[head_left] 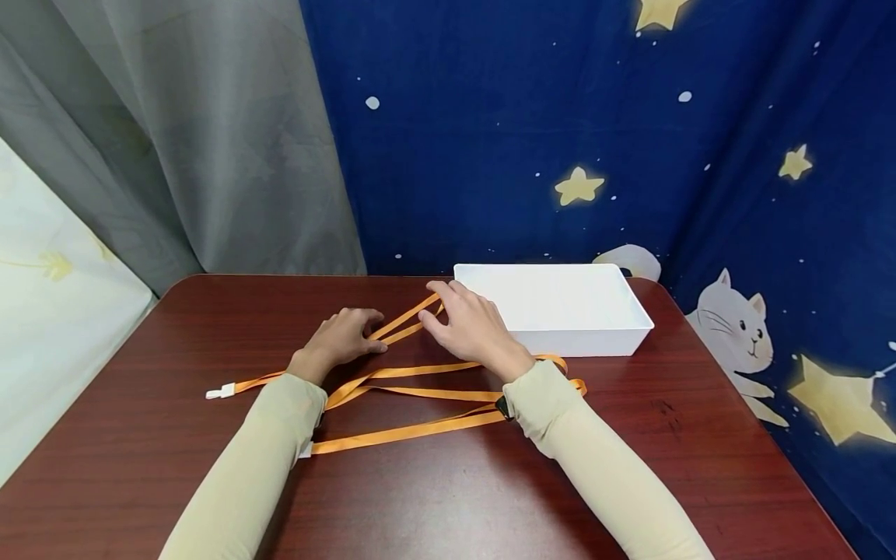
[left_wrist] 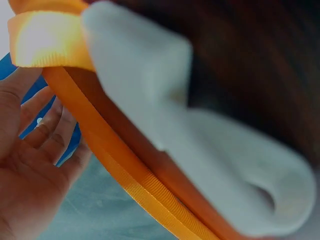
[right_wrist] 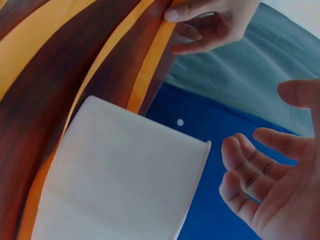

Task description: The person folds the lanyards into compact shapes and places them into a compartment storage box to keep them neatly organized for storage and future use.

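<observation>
Left hand [head_left: 343,338], right hand [head_left: 472,323]: fingers parted, loosely bent. Orange lanyards [head_left: 406,432]: on surface [head_left: 700,467], running between and below both hands. White clip [head_left: 221,391]: outward of left hand. White box [head_left: 577,343]: beside right hand.

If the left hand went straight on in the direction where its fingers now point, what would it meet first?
Most likely the orange strap right in front of the left hand, with the right hand beyond it. Depth is hard to judge; hand and strap may already be touching.
</observation>
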The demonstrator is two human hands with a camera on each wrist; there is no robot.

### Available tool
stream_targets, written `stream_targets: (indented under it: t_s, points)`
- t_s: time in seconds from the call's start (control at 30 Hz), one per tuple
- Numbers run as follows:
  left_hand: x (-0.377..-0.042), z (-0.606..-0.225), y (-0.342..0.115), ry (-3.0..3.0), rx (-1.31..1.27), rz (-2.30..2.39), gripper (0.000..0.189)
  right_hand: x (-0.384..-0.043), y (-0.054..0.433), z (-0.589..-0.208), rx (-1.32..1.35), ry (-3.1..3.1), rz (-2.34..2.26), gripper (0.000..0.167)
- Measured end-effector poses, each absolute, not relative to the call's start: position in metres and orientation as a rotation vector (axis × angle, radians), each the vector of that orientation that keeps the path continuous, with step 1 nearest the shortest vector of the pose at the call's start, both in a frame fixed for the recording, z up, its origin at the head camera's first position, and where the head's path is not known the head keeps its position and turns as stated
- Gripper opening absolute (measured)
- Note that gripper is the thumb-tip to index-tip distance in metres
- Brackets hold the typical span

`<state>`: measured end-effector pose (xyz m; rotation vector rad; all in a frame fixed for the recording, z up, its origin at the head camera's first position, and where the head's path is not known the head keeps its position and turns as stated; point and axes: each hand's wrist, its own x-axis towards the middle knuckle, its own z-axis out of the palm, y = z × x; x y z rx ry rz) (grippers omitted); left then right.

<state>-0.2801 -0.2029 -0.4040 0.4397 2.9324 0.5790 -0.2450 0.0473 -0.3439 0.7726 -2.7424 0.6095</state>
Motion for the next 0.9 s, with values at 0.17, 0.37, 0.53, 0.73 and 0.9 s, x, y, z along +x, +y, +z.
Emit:
stream_targets:
  t_s: [0.17,0.37,0.53,0.73,0.9]
  points:
    - [-0.279,-0.403,-0.204,2.918,0.435,0.585,0.046,-0.243,0.042,-0.346,0.783,-2.759,0.617,0.05]
    - [-0.277,-0.402,-0.205,2.916,0.429,0.595,0.029,-0.242,0.037,-0.349,0.79,-2.774,0.636,0.048]
    - [-0.277,-0.402,-0.203,2.93,0.442,0.578,0.025,-0.24,0.032,-0.351,0.799,-2.793,0.675,0.048]
    - [-0.277,-0.403,-0.203,2.941,0.48,0.576,0.017,-0.238,0.027,-0.356,0.77,-2.815,0.689,0.048]
    - [-0.276,-0.403,-0.202,2.956,0.504,0.581,0.008,-0.237,0.024,-0.361,0.773,-2.824,0.697,0.048]
